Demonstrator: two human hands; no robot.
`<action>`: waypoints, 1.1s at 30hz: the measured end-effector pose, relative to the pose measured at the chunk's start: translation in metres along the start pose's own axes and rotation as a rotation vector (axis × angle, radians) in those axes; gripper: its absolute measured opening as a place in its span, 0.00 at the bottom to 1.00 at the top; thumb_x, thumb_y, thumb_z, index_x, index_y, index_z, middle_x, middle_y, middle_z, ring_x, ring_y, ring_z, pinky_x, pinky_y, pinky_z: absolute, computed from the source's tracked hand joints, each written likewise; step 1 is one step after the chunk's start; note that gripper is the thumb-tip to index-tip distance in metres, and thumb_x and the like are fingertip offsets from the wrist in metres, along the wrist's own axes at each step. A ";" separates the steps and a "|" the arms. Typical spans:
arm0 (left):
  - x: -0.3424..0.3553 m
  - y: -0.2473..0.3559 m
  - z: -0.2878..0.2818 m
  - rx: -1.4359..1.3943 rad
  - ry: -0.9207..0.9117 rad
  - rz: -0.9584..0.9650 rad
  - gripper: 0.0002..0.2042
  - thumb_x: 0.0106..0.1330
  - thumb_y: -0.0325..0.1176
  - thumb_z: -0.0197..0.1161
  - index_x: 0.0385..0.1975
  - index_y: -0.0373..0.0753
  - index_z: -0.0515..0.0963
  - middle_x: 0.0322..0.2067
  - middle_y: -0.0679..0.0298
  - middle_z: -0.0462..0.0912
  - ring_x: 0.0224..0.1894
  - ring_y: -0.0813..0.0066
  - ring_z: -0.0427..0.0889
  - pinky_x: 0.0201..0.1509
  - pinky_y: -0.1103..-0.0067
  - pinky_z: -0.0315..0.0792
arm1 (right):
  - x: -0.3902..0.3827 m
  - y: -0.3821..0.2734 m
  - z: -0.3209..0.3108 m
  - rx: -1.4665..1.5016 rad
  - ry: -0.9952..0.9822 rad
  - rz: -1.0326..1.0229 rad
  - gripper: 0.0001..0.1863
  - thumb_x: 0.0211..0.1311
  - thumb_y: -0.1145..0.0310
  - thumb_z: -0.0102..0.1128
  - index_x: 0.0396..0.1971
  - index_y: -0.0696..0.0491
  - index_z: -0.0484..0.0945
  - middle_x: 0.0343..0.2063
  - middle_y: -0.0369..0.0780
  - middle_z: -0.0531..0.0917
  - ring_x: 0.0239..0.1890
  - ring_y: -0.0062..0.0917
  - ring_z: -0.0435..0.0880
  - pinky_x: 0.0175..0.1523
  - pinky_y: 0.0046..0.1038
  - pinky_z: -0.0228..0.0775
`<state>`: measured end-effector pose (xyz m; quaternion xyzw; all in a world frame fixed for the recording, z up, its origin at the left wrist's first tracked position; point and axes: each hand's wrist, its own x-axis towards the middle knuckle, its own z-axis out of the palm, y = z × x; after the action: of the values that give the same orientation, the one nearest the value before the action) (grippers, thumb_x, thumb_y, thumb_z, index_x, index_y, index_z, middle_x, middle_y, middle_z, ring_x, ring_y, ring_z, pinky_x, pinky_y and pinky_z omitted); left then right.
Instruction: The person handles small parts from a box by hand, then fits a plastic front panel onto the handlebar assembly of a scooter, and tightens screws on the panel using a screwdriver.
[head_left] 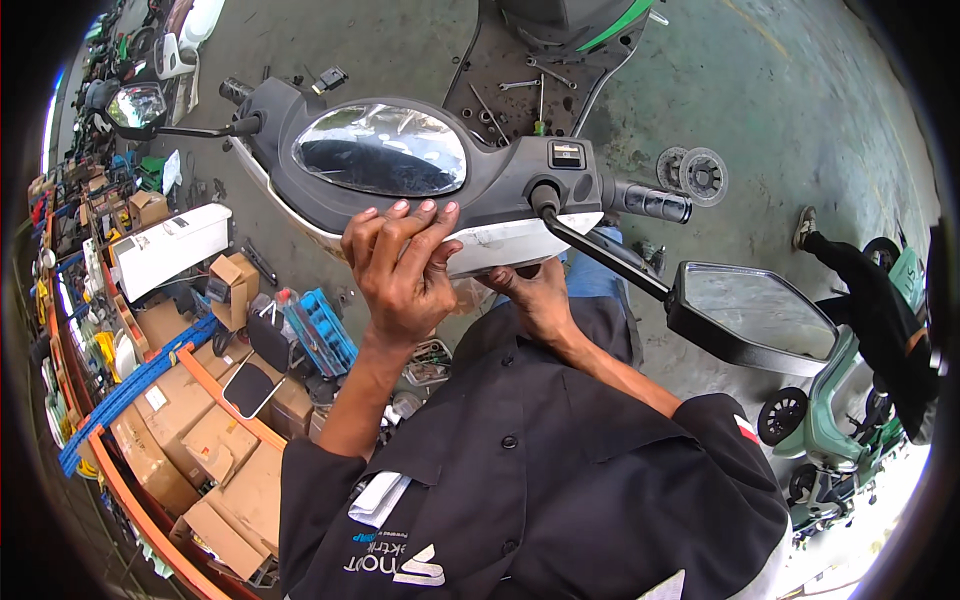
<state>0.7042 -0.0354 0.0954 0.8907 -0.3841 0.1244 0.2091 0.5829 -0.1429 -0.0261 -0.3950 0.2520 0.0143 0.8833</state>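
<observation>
A scooter's dark handlebar cover (pixel 495 175) with white front trim (pixel 505 243) spans the space before me, an oval display (pixel 375 150) in its middle. A rectangular mirror (pixel 752 310) juts out right on a stalk, a smaller mirror (pixel 136 104) left. My left hand (pixel 400 270) is closed on the cover's near edge, fingertips on top below the display, thumb against the white trim. My right hand (pixel 535 300) is curled against the trim's underside, right of the left; its fingertips are mostly hidden, and what they hold cannot be made out.
Wrenches (pixel 550 70) and a screwdriver (pixel 540 120) lie on the scooter's floorboard (pixel 465 85). Cardboard boxes (pixel 210 450), a blue toolbox (pixel 320 330) and a white panel (pixel 170 250) crowd the left. At right stand a person in black (pixel 855 280) and a green scooter (pixel 830 420).
</observation>
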 end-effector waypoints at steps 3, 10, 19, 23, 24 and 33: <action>-0.001 0.004 0.000 0.019 0.012 -0.013 0.16 0.48 0.21 0.70 0.39 0.41 0.87 0.34 0.67 0.83 0.42 0.65 0.77 0.56 0.67 0.66 | -0.001 -0.001 -0.002 -0.020 -0.012 -0.035 0.41 0.52 0.50 0.77 0.56 0.66 0.72 0.50 0.46 0.83 0.52 0.32 0.84 0.57 0.34 0.80; -0.006 -0.009 -0.008 -0.020 -0.006 0.034 0.16 0.51 0.26 0.73 0.43 0.42 0.87 0.36 0.67 0.84 0.44 0.67 0.79 0.58 0.67 0.66 | 0.000 -0.006 0.003 0.100 -0.046 -0.031 0.35 0.55 0.57 0.78 0.54 0.62 0.73 0.47 0.41 0.83 0.49 0.25 0.83 0.55 0.27 0.76; -0.028 -0.025 -0.005 0.059 0.030 0.094 0.16 0.59 0.37 0.70 0.48 0.52 0.86 0.47 0.69 0.81 0.58 0.67 0.73 0.69 0.61 0.55 | -0.007 -0.014 0.008 0.073 0.021 0.012 0.35 0.57 0.56 0.77 0.56 0.63 0.72 0.48 0.42 0.82 0.48 0.26 0.83 0.53 0.27 0.79; -0.017 -0.023 -0.011 -0.029 -0.025 0.010 0.18 0.54 0.30 0.69 0.47 0.51 0.86 0.44 0.69 0.80 0.52 0.66 0.74 0.64 0.63 0.59 | -0.004 -0.008 0.006 0.135 -0.021 0.024 0.39 0.56 0.55 0.77 0.59 0.64 0.68 0.52 0.46 0.80 0.54 0.36 0.82 0.58 0.36 0.80; -0.012 -0.025 -0.015 -0.092 -0.056 0.011 0.18 0.54 0.30 0.70 0.47 0.50 0.85 0.43 0.69 0.80 0.52 0.66 0.74 0.63 0.63 0.59 | -0.005 -0.011 0.008 0.165 -0.013 0.015 0.40 0.56 0.54 0.76 0.59 0.64 0.67 0.53 0.47 0.79 0.54 0.38 0.82 0.60 0.39 0.80; 0.017 -0.191 -0.027 -0.678 0.441 -1.019 0.45 0.61 0.50 0.71 0.73 0.41 0.54 0.67 0.51 0.62 0.71 0.55 0.60 0.75 0.62 0.51 | -0.005 -0.008 0.007 0.072 -0.039 0.006 0.42 0.58 0.51 0.73 0.61 0.64 0.63 0.55 0.46 0.77 0.57 0.40 0.80 0.64 0.48 0.77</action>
<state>0.8550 0.0843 0.0730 0.7994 0.1203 0.0614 0.5854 0.5831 -0.1427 -0.0147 -0.3620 0.2361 0.0155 0.9016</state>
